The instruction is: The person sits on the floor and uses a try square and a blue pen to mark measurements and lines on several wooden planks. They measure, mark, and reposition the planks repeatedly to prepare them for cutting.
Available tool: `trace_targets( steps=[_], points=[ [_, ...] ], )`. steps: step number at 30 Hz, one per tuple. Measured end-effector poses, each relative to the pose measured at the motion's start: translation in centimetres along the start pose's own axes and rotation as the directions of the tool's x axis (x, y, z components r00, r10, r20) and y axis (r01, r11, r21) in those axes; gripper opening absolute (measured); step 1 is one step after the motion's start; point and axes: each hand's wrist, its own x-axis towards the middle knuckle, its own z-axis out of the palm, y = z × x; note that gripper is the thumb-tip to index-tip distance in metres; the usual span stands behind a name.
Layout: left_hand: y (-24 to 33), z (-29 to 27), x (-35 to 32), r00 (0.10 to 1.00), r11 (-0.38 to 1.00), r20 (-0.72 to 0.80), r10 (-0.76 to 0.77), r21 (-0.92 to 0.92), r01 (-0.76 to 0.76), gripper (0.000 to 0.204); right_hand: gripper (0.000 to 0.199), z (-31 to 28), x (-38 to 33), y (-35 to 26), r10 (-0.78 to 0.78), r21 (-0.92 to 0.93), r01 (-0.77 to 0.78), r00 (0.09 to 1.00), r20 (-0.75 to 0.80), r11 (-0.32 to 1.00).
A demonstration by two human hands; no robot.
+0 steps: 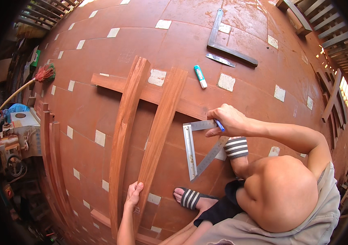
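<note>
My left hand (134, 195) comes up from the lower edge and grips the near end of a long reddish wooden strip (160, 122). A second, similar strip (123, 134) lies just left of it. Both rest across a wooden crosspiece (109, 81) on the red tiled floor. My right hand is out of view. To the right a crouching co-worker in striped sandals presses a hand (227, 119) holding a blue pen (219, 125) onto a metal try square (190, 149), which has a steel ruler (210, 157) set diagonally across it.
Farther off lie a large steel framing square (227, 48), a small metal blade (220, 60) and a white and teal tube (200, 76). A broom (44, 73) and curved wooden pieces (54, 163) are at the left beside a machine (14, 143). Slatted wooden frames (304, 16) stand at the upper right.
</note>
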Motion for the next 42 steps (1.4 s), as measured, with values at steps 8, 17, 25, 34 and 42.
trace_targets(
  steps=[8,17,25,34,42],
  points=[
    [0.4,0.0,2.1,0.994,0.992,-0.079,-0.078,0.097,0.086,0.067,0.043,1.0,5.3,0.6,-0.008,0.218,0.043,0.987,-0.161,0.975],
    [22.3,3.7,8.4,0.821,0.850,-0.344,0.456,0.442,-0.287,0.064,0.033,4.9,11.2,0.4,0.051,0.477,0.042,0.982,-0.179,0.878],
    [26.7,5.6,17.4,0.871,0.922,-0.303,0.386,0.110,-0.370,0.051,0.026,3.3,12.2,1.4,0.068,0.505,0.009,0.989,-0.133,0.863],
    [27.3,6.6,18.6,0.861,0.911,-0.307,0.406,0.060,-0.408,0.053,0.023,3.5,8.3,3.9,0.105,0.535,0.011,0.977,-0.186,0.845],
    [29.1,7.5,19.7,0.849,0.911,-0.334,0.409,0.103,-0.398,0.049,0.023,3.0,7.7,5.2,0.152,0.539,0.020,0.950,-0.273,0.842]
  ],
)
